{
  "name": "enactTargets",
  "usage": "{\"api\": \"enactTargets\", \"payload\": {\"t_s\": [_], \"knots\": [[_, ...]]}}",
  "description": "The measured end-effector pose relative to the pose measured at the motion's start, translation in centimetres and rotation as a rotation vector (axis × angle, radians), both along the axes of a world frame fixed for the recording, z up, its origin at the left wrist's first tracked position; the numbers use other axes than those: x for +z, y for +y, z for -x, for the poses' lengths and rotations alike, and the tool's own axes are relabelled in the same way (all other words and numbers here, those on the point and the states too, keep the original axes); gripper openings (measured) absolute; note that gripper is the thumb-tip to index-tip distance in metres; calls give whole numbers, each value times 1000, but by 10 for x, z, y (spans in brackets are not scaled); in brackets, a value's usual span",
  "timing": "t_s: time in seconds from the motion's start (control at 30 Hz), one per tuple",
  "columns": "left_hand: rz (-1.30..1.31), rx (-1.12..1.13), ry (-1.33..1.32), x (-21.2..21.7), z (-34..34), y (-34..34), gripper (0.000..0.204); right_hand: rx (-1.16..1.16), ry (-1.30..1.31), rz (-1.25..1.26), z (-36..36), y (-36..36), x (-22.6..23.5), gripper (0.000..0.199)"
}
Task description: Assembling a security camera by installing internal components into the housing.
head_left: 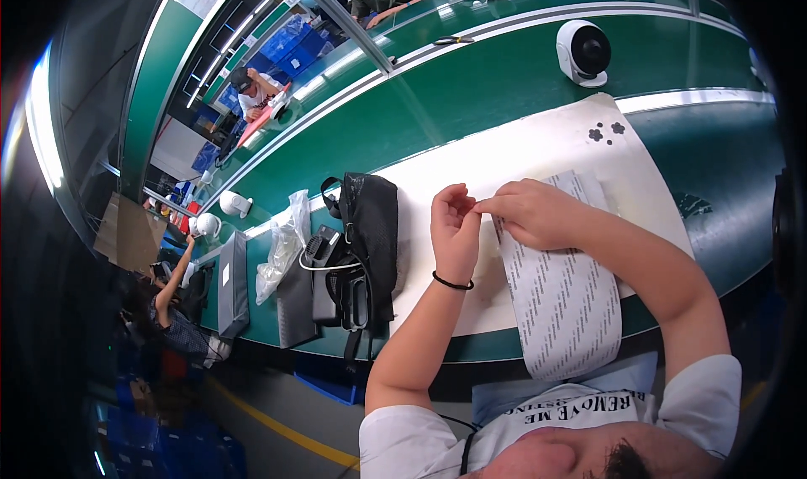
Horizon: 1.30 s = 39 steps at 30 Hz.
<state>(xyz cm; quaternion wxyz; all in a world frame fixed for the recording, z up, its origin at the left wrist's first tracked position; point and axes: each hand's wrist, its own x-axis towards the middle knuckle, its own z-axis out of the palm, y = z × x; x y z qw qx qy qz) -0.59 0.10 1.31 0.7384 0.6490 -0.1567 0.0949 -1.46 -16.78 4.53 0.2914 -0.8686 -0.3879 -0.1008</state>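
My left hand (455,231) is raised over the white mat (429,176), its fingers curled, a black band on the wrist. My right hand (538,214) reaches across from the right, thumb and index finger pinched together against the left fingertips. Whatever lies between the fingers, if anything, is too small to make out. Under the right hand a long white sheet with rows of small grey print (567,319) runs over the mat and droops past the table's near edge. Small black flower-shaped pieces (596,134) sit at the mat's far right corner.
Left of the mat are a black bag (370,227), a grey box (296,307) and a clear plastic bag (286,248). A white camera-like device with a black round front (582,53) stands at the far right. Pliers (454,40) lie farther back. Other people work along the bench.
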Motion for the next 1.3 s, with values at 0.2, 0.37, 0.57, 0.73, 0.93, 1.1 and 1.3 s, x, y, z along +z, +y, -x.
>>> {"api": "enactTargets", "payload": {"t_s": [0.2, 0.37, 0.57, 0.73, 0.93, 1.1, 1.3], "knots": [[6, -4, 2, -1, -2, 1, 33, 3, -2, 26, -1, 0, 0, 37], [-3, -12, -11, -2, -2, 1, 32, -1, -54, -21, -1, 0, -4, 33], [-25, -9, 6, -3, -3, 3, 32, -7, -28, 2, 0, 1, -3, 32], [-21, 0, 6, -3, -4, 2, 32, -6, -8, 42, 0, 0, -1, 36], [-65, 16, -3, -5, -5, 5, 30, -5, 17, 47, 0, 3, 1, 35], [-79, 23, -21, -7, -6, 3, 30, -20, 26, 50, 1, 0, 2, 35], [-122, 29, -52, -12, -8, 5, 29, -13, 2, 47, 1, 1, 0, 35]]}}
